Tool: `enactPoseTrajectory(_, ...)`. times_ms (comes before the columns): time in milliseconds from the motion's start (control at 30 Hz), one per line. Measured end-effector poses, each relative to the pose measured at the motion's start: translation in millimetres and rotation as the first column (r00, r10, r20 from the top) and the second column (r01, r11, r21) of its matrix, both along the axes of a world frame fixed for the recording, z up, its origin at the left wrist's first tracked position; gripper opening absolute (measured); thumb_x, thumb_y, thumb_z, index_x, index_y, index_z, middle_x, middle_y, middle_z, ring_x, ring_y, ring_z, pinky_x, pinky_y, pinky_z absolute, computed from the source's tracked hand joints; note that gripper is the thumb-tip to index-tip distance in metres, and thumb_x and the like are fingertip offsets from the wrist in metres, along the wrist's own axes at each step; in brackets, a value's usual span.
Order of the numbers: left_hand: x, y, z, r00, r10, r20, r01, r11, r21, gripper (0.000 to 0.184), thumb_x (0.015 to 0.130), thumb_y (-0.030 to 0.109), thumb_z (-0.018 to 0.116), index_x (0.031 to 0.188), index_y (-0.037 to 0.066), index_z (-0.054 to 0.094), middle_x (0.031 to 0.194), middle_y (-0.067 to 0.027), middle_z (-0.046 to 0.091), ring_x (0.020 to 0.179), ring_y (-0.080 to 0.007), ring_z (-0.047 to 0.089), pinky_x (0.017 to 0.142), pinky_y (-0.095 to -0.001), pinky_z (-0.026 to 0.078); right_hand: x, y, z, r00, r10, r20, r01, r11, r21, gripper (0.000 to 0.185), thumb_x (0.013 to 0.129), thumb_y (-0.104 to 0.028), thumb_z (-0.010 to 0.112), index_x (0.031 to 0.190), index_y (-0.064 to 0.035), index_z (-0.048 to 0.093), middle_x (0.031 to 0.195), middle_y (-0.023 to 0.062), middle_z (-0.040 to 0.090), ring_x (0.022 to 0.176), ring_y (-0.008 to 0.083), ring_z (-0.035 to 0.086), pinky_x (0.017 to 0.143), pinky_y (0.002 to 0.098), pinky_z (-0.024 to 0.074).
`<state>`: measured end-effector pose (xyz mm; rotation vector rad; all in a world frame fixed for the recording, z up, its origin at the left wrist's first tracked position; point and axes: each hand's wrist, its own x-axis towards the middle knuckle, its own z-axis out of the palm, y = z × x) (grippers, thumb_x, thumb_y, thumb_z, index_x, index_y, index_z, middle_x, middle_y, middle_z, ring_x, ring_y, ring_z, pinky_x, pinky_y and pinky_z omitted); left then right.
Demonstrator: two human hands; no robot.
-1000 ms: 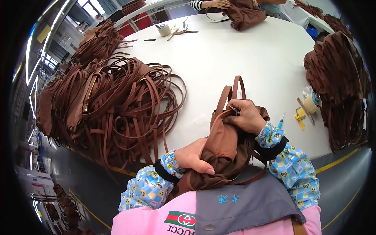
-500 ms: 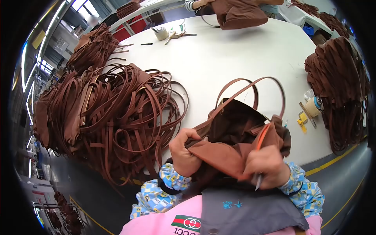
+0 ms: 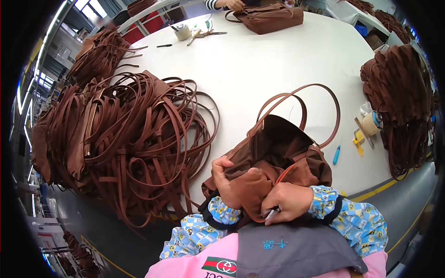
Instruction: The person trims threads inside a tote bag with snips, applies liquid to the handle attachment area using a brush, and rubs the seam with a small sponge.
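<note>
An open brown bag (image 3: 320, 169) rests at the table's near edge against my apron, its two handles standing up and its dark inside showing. My left hand (image 3: 234, 185) grips the near rim of the bag, thumb on the reddish-brown lining. Closed low on the lining's edge is my right hand (image 3: 288, 202), with a small metal tool (image 3: 272, 214) in its fingers; most of the tool is hidden by the fingers. An orange-red edge runs along the lining just above my right hand.
A large heap of brown bags (image 3: 125, 148) covers the left side; another pile (image 3: 398, 102) hangs at the right edge. A blue awl (image 3: 337, 153), a yellow tool (image 3: 358, 141) and a spool (image 3: 371, 124) lie at right. Across the white table (image 3: 232, 65), a person's hand (image 3: 232, 4) touches another bag (image 3: 271, 19).
The bag has opened toward me and its handles have spread. My right hand has come down from the far rim to the near lining. The co-worker's bag now lies on the table.
</note>
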<state>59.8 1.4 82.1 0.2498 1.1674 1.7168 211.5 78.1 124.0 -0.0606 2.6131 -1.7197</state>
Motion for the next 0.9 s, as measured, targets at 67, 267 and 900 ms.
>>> enactPoseTrajectory(67,-10,2,-19,0.897,-0.039,-0.44,0.027,0.999,-0.033,0.046,0.063,0.002,0.073,0.096,0.007,0.04,0.09,-0.0088,0.051,0.077,-0.0176,0.054,0.072,-0.0302,0.046,-5,2,-10,0.998,0.014,0.067,-0.013,1.0,-0.012,0.018,0.073,-0.02,0.069,0.078,-0.0039,0.062,0.071,0.009,0.061,0.065,0.0246,0.06,0.055,0.0314,0.046)
enactPoseTrajectory(267,-39,-10,41,0.29,-0.21,-0.934,0.191,0.969,-0.159,0.059,0.063,0.002,0.073,0.112,0.002,0.039,0.111,-0.0084,0.038,0.097,-0.0134,0.046,0.078,-0.0275,0.043,-6,0,-20,0.995,-0.066,0.075,0.069,0.997,-0.041,0.019,0.072,-0.019,0.07,0.078,-0.0027,0.062,0.071,0.0087,0.062,0.063,0.0241,0.06,0.056,0.0307,0.0466)
enactPoseTrajectory(900,-12,-16,-2,0.883,-0.469,-0.004,0.465,0.878,-0.117,0.03,0.078,0.002,0.059,0.108,-0.003,0.055,0.101,-0.0057,0.06,0.09,-0.0108,0.056,0.082,-0.0243,0.044,-9,-8,-31,0.972,-0.117,0.203,0.111,0.993,0.041,0.024,0.072,-0.025,0.064,0.084,-0.0039,0.064,0.071,0.0118,0.063,0.064,0.0283,0.06,0.057,0.0351,0.0477)
